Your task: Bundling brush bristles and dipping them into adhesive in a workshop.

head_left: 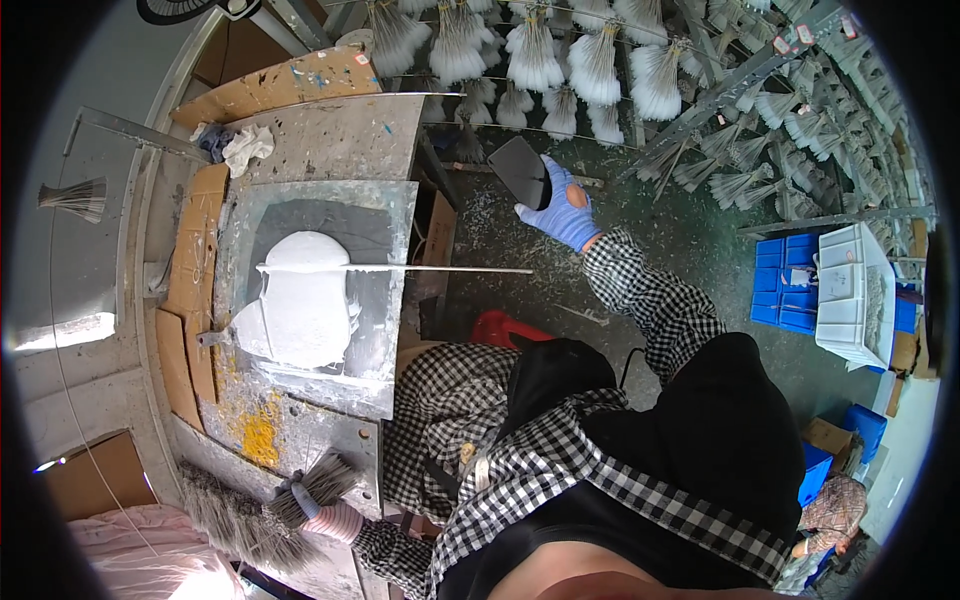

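Note:
My left hand (322, 515), in a striped glove, is at the lower left by the workbench. Its fingers are closed round a bundle of thin grey stalks (328, 476). Beside it lies a long row of similar grey bundles (240, 525). My right hand (566, 208), in a light blue glove, is raised over the floor to the right of the bench. It grips a dark flat rectangle with rounded corners (520, 170), which looks like a phone. A thick white paste (300, 300) covers the middle of a grey board (385, 385) on the bench. Across the paste rests a thin rod (460, 269).
White-tipped fan-shaped bunches (535, 55) hang from rails ahead, with more on a rack (780, 130) to the right. Blue crates (783, 285) and a white crate (845, 295) stand at right. Cardboard (195, 270) lines the bench. Another person (835, 510) is at lower right.

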Tool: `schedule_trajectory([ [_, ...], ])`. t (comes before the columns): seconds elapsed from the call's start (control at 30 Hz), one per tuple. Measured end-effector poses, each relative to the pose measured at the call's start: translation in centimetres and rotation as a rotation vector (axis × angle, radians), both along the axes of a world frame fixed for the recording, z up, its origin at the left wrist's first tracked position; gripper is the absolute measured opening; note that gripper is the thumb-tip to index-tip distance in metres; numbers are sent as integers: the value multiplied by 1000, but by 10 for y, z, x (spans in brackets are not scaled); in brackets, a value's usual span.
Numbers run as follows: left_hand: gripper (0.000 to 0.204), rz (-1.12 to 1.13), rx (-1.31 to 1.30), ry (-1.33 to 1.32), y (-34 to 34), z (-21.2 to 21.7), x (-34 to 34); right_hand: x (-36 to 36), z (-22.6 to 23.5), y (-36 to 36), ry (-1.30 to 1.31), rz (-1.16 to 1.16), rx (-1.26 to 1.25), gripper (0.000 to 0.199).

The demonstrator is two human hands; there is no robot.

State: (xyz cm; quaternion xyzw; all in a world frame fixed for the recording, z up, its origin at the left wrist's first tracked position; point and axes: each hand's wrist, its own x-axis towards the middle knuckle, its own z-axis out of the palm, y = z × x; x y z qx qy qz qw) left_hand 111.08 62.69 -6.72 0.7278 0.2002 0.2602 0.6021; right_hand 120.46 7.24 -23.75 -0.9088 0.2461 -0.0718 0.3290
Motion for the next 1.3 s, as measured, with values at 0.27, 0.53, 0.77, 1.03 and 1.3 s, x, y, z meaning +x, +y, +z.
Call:
schedule_trajectory([
  [0.27,41,13,35,13,-2,2,-1,0,-13,3,-11,43,-16,106],
  [0.53,40,28,26,11,-6,4,2,-1,-20,5,-14,-1,-5,103],
  [0.77,40,22,-8,27,-2,6,-2,3,-45,8,-15,33,125,105],
  [1.03,40,28,-5,5,-3,4,6,15,-67,41,147,196,294,98],
  [1.3,38,109,34,4,-9,13,-5,79,-112,153,460,441,135,74],
])
